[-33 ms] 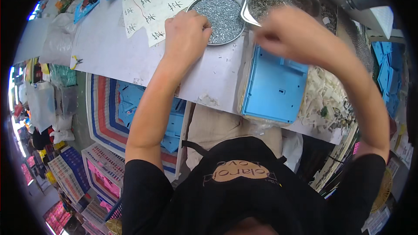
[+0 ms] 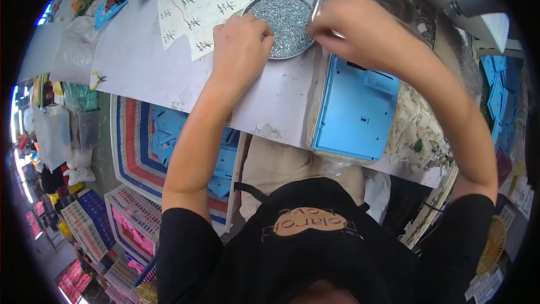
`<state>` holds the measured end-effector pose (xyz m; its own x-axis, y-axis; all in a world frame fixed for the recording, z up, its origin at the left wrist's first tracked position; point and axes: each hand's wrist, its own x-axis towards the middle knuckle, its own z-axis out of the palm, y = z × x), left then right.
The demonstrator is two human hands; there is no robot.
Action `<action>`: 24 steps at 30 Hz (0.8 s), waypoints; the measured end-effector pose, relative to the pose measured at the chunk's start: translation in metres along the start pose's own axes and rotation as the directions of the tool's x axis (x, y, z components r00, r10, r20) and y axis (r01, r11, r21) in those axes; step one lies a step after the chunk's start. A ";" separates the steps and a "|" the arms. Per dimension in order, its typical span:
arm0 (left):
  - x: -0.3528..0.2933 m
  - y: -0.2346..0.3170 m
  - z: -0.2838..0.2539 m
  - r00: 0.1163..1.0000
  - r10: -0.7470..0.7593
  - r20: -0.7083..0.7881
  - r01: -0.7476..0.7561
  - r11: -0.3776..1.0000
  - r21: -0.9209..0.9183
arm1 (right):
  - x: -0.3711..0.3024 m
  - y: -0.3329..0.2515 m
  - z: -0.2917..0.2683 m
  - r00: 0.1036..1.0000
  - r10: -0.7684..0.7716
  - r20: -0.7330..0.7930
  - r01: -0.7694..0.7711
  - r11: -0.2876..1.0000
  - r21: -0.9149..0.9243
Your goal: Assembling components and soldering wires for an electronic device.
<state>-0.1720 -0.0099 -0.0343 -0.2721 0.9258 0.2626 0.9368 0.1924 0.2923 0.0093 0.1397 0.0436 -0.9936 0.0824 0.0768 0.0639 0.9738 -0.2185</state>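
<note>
Your left hand (image 2: 241,44) curls at the round grey metal dish (image 2: 285,58), nine o'clock; right hand (image 2: 342,25) curls at three, holds unclear. Small silvery metal pieces (image 2: 283,18) look light, slippery: pinch mid-length!

Handwritten paper (image 2: 203,7), probably yellow-handled pliers (image 2: 99,80).

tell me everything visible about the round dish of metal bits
The round dish looks shallow, with a thin, metallic-looking grey rim. It lies flat on the pale worktop, loosely filled with small, shiny silver-grey pieces. The left hand overlaps its left edge; the right hand is at its right edge, though blur hides whether it touches.
</note>
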 end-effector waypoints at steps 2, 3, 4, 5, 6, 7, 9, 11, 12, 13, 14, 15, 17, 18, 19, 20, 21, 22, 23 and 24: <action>0.004 0.002 0.006 0.998 0.019 -0.056 -0.021 0.999 -0.046 | 0.026 0.015 0.046 0.987 -0.069 -0.147 0.040 0.980 -0.193; 0.002 0.001 0.008 0.997 0.018 -0.077 -0.023 0.998 -0.062 | 0.038 0.015 0.060 0.992 -0.055 -0.111 0.022 0.959 -0.283; -0.001 -0.003 0.009 0.997 -0.010 -0.074 0.004 0.997 -0.078 | 0.049 0.012 0.064 0.995 -0.049 -0.081 0.026 0.964 -0.263; -0.004 -0.008 0.009 0.997 -0.035 -0.072 0.028 0.995 -0.097 | 0.058 0.009 0.067 0.998 -0.041 -0.051 0.027 0.969 -0.245; -0.005 -0.011 0.011 0.996 -0.060 -0.071 0.051 0.992 -0.119 | 0.063 0.008 0.068 0.999 -0.032 -0.018 0.027 0.973 -0.230; -0.005 -0.011 0.012 0.995 -0.062 -0.076 0.053 0.992 -0.115 | 0.067 0.009 0.066 1.000 -0.002 -0.014 -0.001 0.977 -0.213; -0.003 -0.011 0.013 0.994 -0.063 -0.090 0.053 0.993 -0.101 | 0.071 0.010 0.061 0.998 0.057 -0.011 -0.058 0.982 -0.180; -0.001 -0.012 0.017 0.991 -0.021 -0.134 0.014 0.998 -0.053 | 0.075 0.016 0.064 1.000 0.019 -0.015 -0.022 0.962 -0.270; 0.001 -0.012 0.019 0.988 0.001 -0.156 -0.006 0.999 -0.031 | 0.075 0.021 0.066 1.000 0.002 -0.015 -0.006 0.949 -0.316; 0.003 -0.012 0.019 0.986 0.005 -0.170 -0.010 1.000 -0.029 | 0.074 0.027 0.071 0.996 -0.022 -0.089 -0.006 0.951 -0.308; 0.004 -0.012 0.020 0.983 0.009 -0.183 -0.015 1.000 -0.028 | 0.071 0.033 0.077 0.986 -0.045 -0.163 -0.006 0.954 -0.300; 0.004 -0.012 0.020 0.981 0.009 -0.195 -0.014 1.000 -0.022 | 0.069 0.033 0.075 0.969 -0.071 -0.237 0.000 0.958 -0.288; 0.003 -0.006 0.018 0.982 0.006 -0.189 -0.011 1.000 -0.023 | 0.054 0.033 0.068 0.955 -0.022 -0.296 -0.035 0.982 -0.186; 0.004 -0.003 0.014 0.982 0.007 -0.189 -0.012 1.000 -0.023 | 0.045 0.029 0.055 0.945 0.004 -0.326 -0.051 0.989 -0.136; 0.002 0.002 0.009 0.990 0.012 -0.138 -0.031 0.991 -0.133 | 0.036 0.023 0.032 0.961 0.062 -0.269 -0.080 0.995 -0.056; -0.001 0.011 0.006 0.996 0.029 -0.087 -0.051 0.966 -0.255 | 0.021 0.018 0.013 0.972 0.126 -0.200 -0.125 0.992 0.016; -0.002 0.023 0.002 0.997 0.058 -0.041 -0.069 0.924 -0.377 | -0.004 0.018 0.003 0.959 0.127 -0.253 -0.114 0.991 0.067; -0.009 0.035 -0.003 0.994 0.103 -0.033 -0.107 0.904 -0.414 | -0.027 0.020 -0.001 0.945 0.119 -0.304 -0.083 0.988 0.127; -0.015 0.049 -0.007 0.989 0.148 -0.024 -0.143 0.883 -0.447 | -0.049 0.024 -0.003 0.944 0.105 -0.311 -0.084 0.993 0.080; -0.019 0.058 -0.010 0.982 0.190 -0.014 -0.174 0.863 -0.475 | -0.068 0.029 -0.001 0.943 0.088 -0.321 -0.080 0.996 0.038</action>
<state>-0.1148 -0.0200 -0.0128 -0.0919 0.9407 0.3265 0.7510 -0.1499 0.6431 0.0784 0.1622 0.0331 -0.9015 0.2316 0.3657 0.1397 0.9553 -0.2606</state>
